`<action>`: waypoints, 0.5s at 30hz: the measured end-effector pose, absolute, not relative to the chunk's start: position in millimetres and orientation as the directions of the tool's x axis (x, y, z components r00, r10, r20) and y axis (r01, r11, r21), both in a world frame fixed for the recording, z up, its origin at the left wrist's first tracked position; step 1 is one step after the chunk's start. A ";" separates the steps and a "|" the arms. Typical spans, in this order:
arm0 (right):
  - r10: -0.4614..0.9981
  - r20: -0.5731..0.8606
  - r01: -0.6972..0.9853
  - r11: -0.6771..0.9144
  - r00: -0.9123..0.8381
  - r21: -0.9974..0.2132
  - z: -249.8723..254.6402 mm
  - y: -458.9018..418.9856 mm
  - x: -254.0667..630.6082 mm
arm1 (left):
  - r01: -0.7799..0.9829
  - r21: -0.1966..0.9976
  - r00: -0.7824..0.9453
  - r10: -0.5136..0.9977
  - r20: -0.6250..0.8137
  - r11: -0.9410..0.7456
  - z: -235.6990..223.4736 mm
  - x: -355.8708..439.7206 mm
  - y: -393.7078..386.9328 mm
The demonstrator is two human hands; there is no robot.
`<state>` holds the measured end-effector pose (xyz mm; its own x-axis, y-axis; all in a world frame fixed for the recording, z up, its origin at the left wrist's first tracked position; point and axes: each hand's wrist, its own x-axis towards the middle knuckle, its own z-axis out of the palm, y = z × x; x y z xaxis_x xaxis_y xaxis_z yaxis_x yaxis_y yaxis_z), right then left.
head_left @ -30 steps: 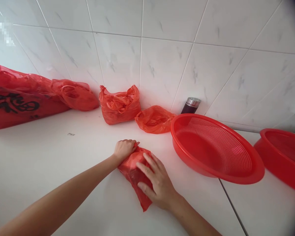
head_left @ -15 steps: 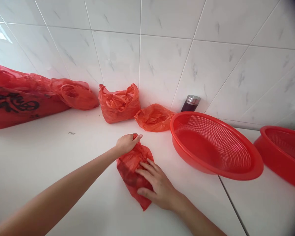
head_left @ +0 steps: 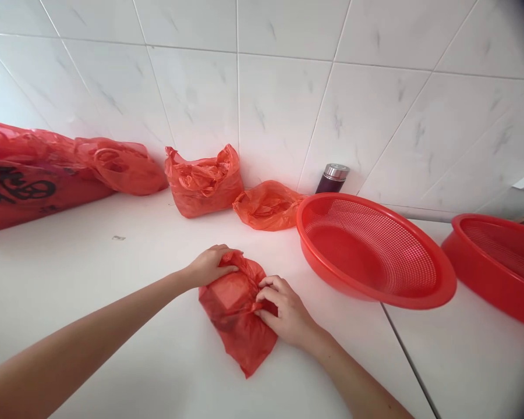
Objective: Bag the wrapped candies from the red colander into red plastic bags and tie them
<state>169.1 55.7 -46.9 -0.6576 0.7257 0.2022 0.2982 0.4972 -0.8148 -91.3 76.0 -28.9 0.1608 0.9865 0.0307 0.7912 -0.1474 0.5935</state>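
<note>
A red plastic bag (head_left: 233, 297) lies on the white tabletop (head_left: 126, 326) in front of me. Through its thin film a pale, flat shape and something darker show, but I cannot make out what they are. My left hand (head_left: 212, 266) grips the bag's far left edge, thumb on top. At the bag's right side my right hand (head_left: 283, 308) pinches a gathered fold of the film between curled fingers. Both hands are closed on the same bag.
Against the tiled wall stand a filled red bag (head_left: 205, 186), a flatter orange-red bag (head_left: 268, 206) and a dark flask (head_left: 332, 177). A red colander (head_left: 367, 250) sits at right, another red basin (head_left: 498, 267) beyond it. Large red bags (head_left: 39, 180) line the left.
My right hand has gone from lying spread on the bag to pinching its film. The left hand keeps its hold with the thumb lowered. The view has shifted slightly right.
</note>
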 end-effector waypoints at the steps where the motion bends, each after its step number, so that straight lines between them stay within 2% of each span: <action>1: 0.734 0.180 0.257 0.441 -0.655 -0.860 -44.0 57.6 171.0 | 0.797 0.583 0.161 0.986 0.044 -0.156 -27.7 -90.9 75.1; 4: 0.757 0.095 0.070 0.182 -0.647 -0.981 -31.0 66.1 182.9 | 0.804 0.574 0.143 0.987 0.072 -0.158 -17.0 -86.9 70.7; 6: 0.778 0.090 -0.056 0.070 -0.622 -0.996 -21.9 71.3 191.3 | 0.797 0.582 0.144 0.987 0.076 -0.162 -3.7 -85.1 64.3; 8: 0.801 0.112 -0.163 0.019 -0.587 -0.987 -14.7 73.6 196.8 | 0.782 0.602 0.180 0.983 0.024 -0.158 12.5 -86.6 53.4; 11: 0.797 0.107 -0.258 -0.062 -0.595 -0.964 -8.3 69.7 199.3 | 0.761 0.636 0.270 0.955 -0.125 -0.131 35.9 -98.0 31.5; 15: 0.758 0.105 -0.225 -0.056 -0.643 -0.973 -2.4 57.1 198.6 | 0.725 0.689 0.270 0.929 -0.253 -0.023 55.8 -125.8 5.1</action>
<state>198.6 57.1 -2.4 -0.6434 0.7583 0.1051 -0.2252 -0.0563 -0.9727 -125.8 5.1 55.8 0.2699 0.9290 -0.2532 0.7245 -0.0228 0.6888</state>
